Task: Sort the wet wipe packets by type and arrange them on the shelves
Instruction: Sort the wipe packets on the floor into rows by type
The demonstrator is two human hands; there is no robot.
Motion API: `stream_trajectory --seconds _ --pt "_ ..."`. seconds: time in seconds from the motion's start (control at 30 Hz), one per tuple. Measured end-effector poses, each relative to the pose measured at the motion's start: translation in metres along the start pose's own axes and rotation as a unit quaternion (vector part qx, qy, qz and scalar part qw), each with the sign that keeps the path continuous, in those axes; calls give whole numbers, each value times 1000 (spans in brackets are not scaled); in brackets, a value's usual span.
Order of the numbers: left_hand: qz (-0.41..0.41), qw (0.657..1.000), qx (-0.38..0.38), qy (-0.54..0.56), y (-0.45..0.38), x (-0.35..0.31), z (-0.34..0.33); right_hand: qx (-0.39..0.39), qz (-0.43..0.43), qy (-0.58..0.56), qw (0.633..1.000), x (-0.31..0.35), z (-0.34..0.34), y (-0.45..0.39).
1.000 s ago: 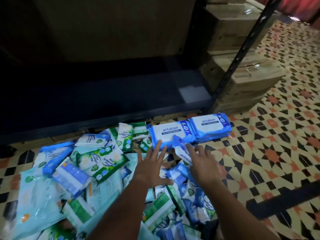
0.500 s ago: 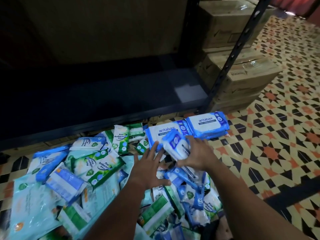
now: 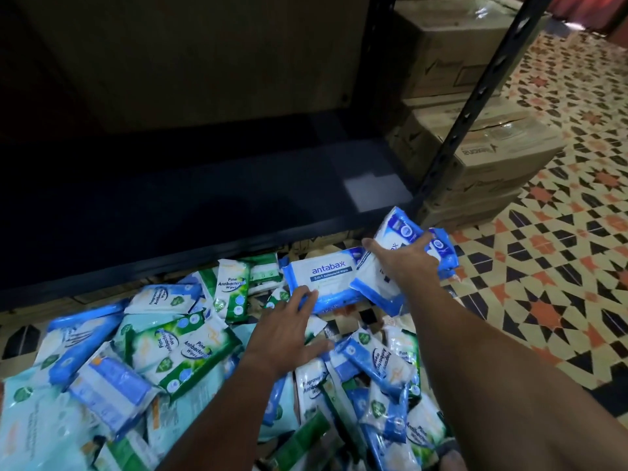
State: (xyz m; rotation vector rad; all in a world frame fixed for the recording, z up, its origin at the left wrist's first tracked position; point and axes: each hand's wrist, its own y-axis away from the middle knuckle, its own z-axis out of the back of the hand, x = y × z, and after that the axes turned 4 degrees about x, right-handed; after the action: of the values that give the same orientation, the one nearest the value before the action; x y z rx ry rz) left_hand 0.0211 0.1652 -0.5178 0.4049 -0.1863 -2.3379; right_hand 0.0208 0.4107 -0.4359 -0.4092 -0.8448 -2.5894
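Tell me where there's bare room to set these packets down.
Free: the dark bottom shelf, between the back panel and its front lip; the patterned floor right of the antabax packets. Crowded: the pile under both arms.

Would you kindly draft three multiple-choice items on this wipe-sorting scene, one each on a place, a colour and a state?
1. Where does the flat packet that reads antabax lie?
A. on the dark shelf
B. on the tiled floor in front of the shelf
C. on the cardboard boxes

2. What colour edges the packet in the right hand?
A. blue
B. red
C. yellow

3. What is the left hand doing?
A. gripping a green packet in the air
B. resting with straight fingers, fingertips on the antabax packet
C. clenched and holding nothing

Answers:
1 B, it lies on the patterned tiles below the dark shelf's front lip.
2 A, its white face has blue borders.
3 B, the fingers lie flat, spread over the pile and the packet's edge.
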Motion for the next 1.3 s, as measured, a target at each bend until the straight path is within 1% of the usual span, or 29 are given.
stream_trajectory --seconds 0.03,0.1,0.17,0.23,0.3,0.33,0.37,0.4,0.43,0.47,0.5,0.53,0.57,0.6,0.63,0.67,0.7,0.77,0.83,0.87,0.97,1.0,1.07,1.13,1.2,1.23,1.27,1.3 --pt "-5 1000 -13 -11 -2 2 1 22 -5 28 999 0 -2 -4" --pt "-19 998 -46 -36 -6 6 0 40 -7 53 998 -2 -8 -12" --pt "-32 995 -72 -55 -9 8 2 42 -11 25 999 -6 -11 -17" --pt "-34 994 -81 -67 -11 8 4 52 -23 6 998 -8 -13 -25" --pt "-49 995 -68 -49 -14 6 7 67 -17 41 997 -14 -13 -36" --pt "-53 996 -57 -32 -16 5 10 56 7 71 996 -17 -11 -39" --pt "-47 998 -42 -16 -18 4 14 28 36 94 995 -22 -6 -38" --pt "-46 998 -45 -12 -21 2 18 -24 86 129 988 -28 -1 -35" --pt "-47 997 -56 -20 -25 0 23 -82 150 167 971 -33 6 -33" --pt "-47 996 -64 -33 -29 -3 28 -120 224 212 944 -38 12 -34" --pt "-46 996 -66 -41 -35 -5 31 -119 297 285 904 -41 19 -31" --pt "-37 997 -59 -40 -40 -6 32 -72 360 370 853 -41 23 -31" --pt "-22 998 -50 -34 -46 -8 33 -14 402 445 800 -38 26 -27" --pt "-1 999 -36 -24 -49 -9 32 31 427 497 754 -35 23 -27" --pt "14 999 -18 -23 -52 -11 29 54 444 530 720 -32 19 -25" --pt "23 999 -5 -28 -55 -13 26 59 454 545 703 -28 15 -24" --pt "26 999 3 -36 -56 -14 24 57 457 551 696 -25 12 -22" --pt "31 999 4 -34 -59 -15 24 43 460 552 693 -19 9 -19" --pt "33 999 -6 -16 -63 -13 31 31 450 538 712 -17 8 -21" --pt "32 999 -6 -12 -65 -11 35 24 439 526 728 -15 9 -22" --pt "23 1000 -4 -8 -71 -8 44 -15 400 458 794 -12 9 -27" --pt "21 1000 -6 -2 -72 -8 46 -15 392 433 811 -11 7 -29" --pt "23 1000 -9 18 -74 -7 45 21 381 401 833 -10 2 -32" --pt "24 999 -19 34 -75 -4 41 78 376 379 842 -11 -2 -35" --pt "27 998 -32 40 -76 0 37 108 382 348 850 -16 -1 -42" --pt "29 998 -37 41 -76 1 35 114 391 316 857 -21 2 -45" --pt "32 998 -42 44 -76 0 33 115 402 261 870 -27 6 -48" --pt "40 996 -49 58 -75 -1 30 109 405 178 890 -34 10 -50"
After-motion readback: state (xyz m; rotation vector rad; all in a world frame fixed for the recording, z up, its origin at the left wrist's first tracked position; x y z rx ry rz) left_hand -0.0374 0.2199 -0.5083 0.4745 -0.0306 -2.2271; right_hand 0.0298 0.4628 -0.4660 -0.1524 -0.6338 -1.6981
